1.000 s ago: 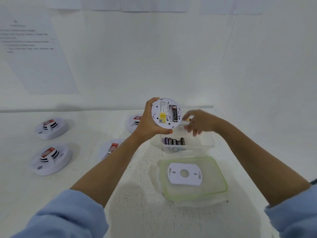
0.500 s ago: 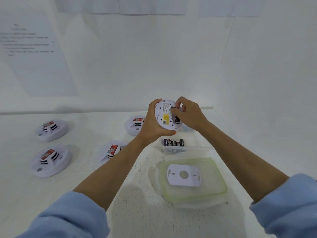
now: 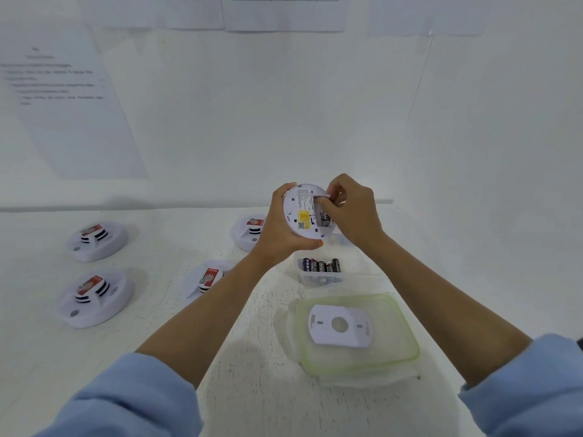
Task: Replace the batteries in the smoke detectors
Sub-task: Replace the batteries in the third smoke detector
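I have the left hand (image 3: 280, 230) up above the table (image 3: 151, 316), thumb and fingers wrapped around the rim of one smoke detector (image 3: 301, 212), which it holds tilted with the back face and yellow label towards my camera. The right hand (image 3: 355, 212) is against that same face. Its fingers (image 3: 328, 197) are curled, with the tips at the upper end of the open battery bay, where a dark battery (image 3: 325, 217) shows. Whether they pinch it or only press on it I cannot tell from here. Directly under the hands a clear container (image 3: 359, 269) stands on the table with a row of spare batteries (image 3: 320, 265) inside. Nearer to me lies its green-rimmed lid (image 3: 391, 335), and a white mounting plate (image 3: 339, 325) rests flat on it. Four more detectors sit face up on the table. Two are well off to the left (image 3: 96, 241) (image 3: 94, 299). One is just beside the left forearm (image 3: 205, 279), and one is partly hidden behind the left hand (image 3: 249, 230).
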